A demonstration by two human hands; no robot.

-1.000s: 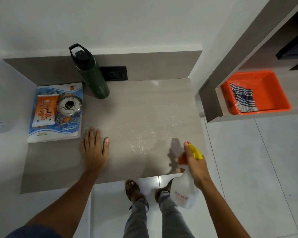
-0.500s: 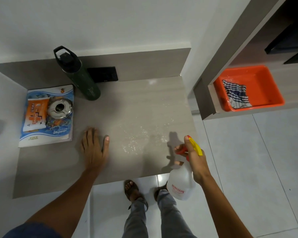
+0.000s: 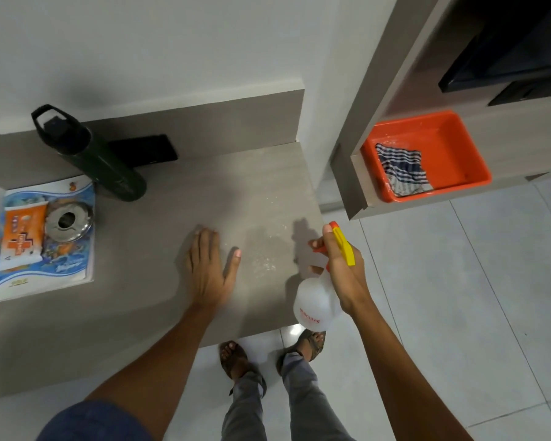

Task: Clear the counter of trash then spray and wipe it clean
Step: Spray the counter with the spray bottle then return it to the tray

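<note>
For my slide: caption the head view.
Right hand aims spray bottle at counter; left hand rests flat.

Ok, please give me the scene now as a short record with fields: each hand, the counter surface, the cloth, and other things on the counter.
left hand: the left hand lies flat, palm down, on the counter
right hand: the right hand grips the spray bottle, nozzle toward the counter
surface: spray droplets beside the left hand
cloth: striped cloth in the orange tub on the side shelf
other things: dark green bottle; booklet with a wipes pack and metal ashtray on it
</note>
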